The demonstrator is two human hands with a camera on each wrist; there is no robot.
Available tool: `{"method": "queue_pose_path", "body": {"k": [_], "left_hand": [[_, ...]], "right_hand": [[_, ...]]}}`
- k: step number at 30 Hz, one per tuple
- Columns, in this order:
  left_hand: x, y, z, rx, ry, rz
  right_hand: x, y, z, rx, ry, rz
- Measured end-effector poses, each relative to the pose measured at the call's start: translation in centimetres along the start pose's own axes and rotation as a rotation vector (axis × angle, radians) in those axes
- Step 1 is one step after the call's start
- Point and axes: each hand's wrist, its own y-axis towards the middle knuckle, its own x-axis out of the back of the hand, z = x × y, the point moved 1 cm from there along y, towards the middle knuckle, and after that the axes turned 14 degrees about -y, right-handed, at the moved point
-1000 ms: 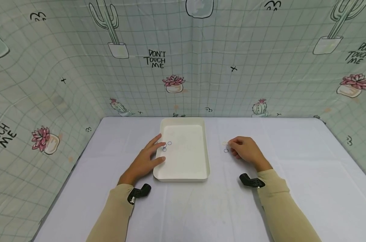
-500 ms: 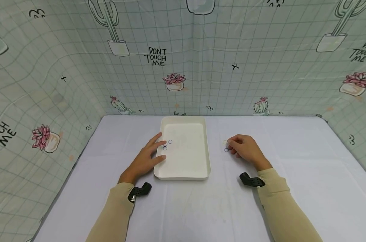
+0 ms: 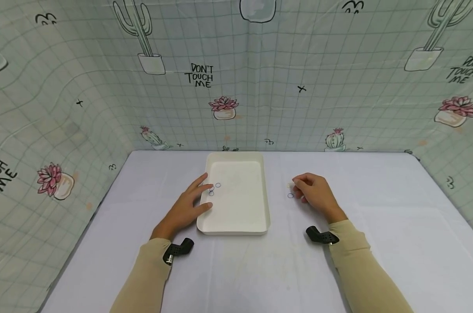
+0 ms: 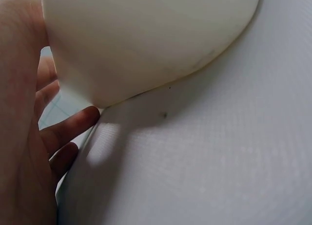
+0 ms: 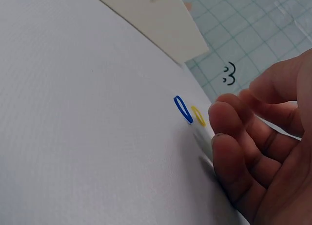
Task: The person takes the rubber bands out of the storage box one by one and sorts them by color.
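Right wrist: right hand (image 5: 265,157) curls just beside blue ring (image 5: 183,109), empty.

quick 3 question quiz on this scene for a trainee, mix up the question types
1. True or false: the left hand rests on the left rim of the white tray.
2. Which colours are the two small rings on the table beside the right hand? A) red and green B) blue and yellow C) black and white
3. Fill in: some small rings already lie inside the ____.

Key:
1. True; its straight fingers lie over the rim.
2. B; the right wrist view shows a blue ring and a yellow ring side by side by the fingertips.
3. tray
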Motion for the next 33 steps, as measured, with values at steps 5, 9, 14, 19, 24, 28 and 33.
{"method": "queue_pose_path", "body": {"k": [5,9,14,19,24,28,33], "left_hand": [[-0.4,-0.3,0.2,0.016,-0.014,-0.014],[-0.7,-0.3,0.3,0.013,-0.006,-0.009],[-0.4,0.0,0.1,-0.005,0.013,-0.022],[-0.2,-0.2,0.0,-0.005,0.038,-0.032],[-0.3,-0.4,0.1,0.005,0.019,-0.036],[-0.4,-0.3,0.3,0.008,0.017,-0.025],[-0.1,-0.2,0.4,0.0,0.026,-0.034]], "right_hand": [[-0.4,0.3,0.2,-0.011,0.094,-0.002],[-0.7,0.5,0.8,-0.015,0.168,0.003],[-1.5,0.7,2.5,0.02,0.228,0.031],[-2.8,1.2,4.0,0.036,0.265,0.058],[-4.3,1.7,5.5,0.044,0.32,0.074],[-5.1,1.9,6.6,0.057,0.335,0.094],[-5.6,2.5,8.4,0.099,0.31,0.125]]}}
